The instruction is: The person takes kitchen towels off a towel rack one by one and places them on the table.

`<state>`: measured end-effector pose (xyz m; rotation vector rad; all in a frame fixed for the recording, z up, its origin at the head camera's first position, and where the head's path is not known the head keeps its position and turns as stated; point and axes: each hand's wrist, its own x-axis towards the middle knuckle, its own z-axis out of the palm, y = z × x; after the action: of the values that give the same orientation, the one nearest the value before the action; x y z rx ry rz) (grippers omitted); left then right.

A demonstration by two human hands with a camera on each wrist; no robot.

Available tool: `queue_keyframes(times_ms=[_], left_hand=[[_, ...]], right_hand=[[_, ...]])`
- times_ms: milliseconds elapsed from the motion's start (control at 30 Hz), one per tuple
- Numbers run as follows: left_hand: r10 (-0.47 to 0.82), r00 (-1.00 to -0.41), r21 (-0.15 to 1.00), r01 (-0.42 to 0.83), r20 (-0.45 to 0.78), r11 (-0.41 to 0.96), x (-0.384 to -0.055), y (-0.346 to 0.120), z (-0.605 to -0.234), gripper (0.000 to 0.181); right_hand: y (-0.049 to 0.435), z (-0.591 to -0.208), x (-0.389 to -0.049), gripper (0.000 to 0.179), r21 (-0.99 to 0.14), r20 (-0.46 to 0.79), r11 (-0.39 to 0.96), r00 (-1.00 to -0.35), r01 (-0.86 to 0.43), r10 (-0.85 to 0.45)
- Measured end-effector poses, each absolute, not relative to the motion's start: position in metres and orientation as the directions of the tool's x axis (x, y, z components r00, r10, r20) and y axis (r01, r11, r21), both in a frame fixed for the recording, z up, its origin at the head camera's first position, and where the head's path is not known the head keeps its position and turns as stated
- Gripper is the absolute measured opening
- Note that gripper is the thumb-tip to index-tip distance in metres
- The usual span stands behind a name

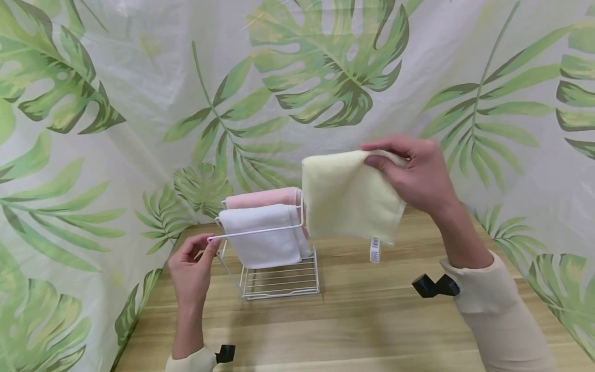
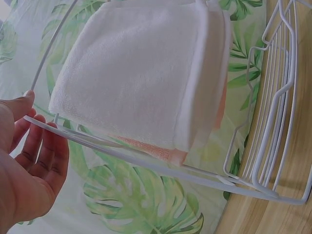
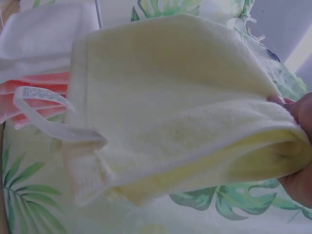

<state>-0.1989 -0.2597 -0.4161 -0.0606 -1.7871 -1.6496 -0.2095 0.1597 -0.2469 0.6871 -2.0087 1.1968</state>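
Note:
My right hand [image 1: 420, 173] pinches a folded pale yellow towel [image 1: 348, 196] by its top edge, thumb in front, holding it up to the right of a white wire rack [image 1: 281, 294]. A white tag [image 1: 374, 250] dangles from the towel's lower edge; the right wrist view shows it as a loop. My left hand [image 1: 192, 268] grips the rack's front left corner between thumb and fingers, seen close in the left wrist view. Over the rack's bars hang a white towel [image 1: 260, 235] in front and a pink towel [image 1: 265, 198] behind it.
The rack stands on a wood-grain table [image 1: 362, 320], its lower shelf of thin wires near the tabletop. A leaf-patterned sheet [image 1: 325, 62] covers the wall behind and both sides. Black camera mounts [image 1: 434, 285] sit at both wrists.

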Motion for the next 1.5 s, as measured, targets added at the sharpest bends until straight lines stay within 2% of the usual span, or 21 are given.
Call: queue_keyframes(times_ms=[267,700,1000,1500], left_hand=[[-0.416,-0.761,0.867,0.455,0.497,0.204,-0.198,-0.261,-0.416,0.02],[-0.406,-0.76,0.861,0.464,0.508,0.208,-0.198,-0.261,-0.418,0.018],[-0.402,-0.758,0.857,0.472,0.514,0.206,-0.198,-0.261,-0.417,0.02],[-0.4,-0.759,0.857,0.478,0.513,0.193,-0.198,-0.262,-0.417,0.019]], right_hand=[[0.172,-0.268,-0.202,0.017,-0.551,0.725,0.477,-0.676,-0.685,-0.133],[0.173,-0.33,-0.19,0.017,-0.63,0.597,0.493,-0.78,-0.6,-0.188],[0.17,-0.358,-0.183,0.016,-0.712,0.461,0.495,-0.863,-0.498,-0.206],[0.168,-0.398,-0.177,0.016,-0.813,0.329,0.397,-0.899,-0.425,-0.289]])
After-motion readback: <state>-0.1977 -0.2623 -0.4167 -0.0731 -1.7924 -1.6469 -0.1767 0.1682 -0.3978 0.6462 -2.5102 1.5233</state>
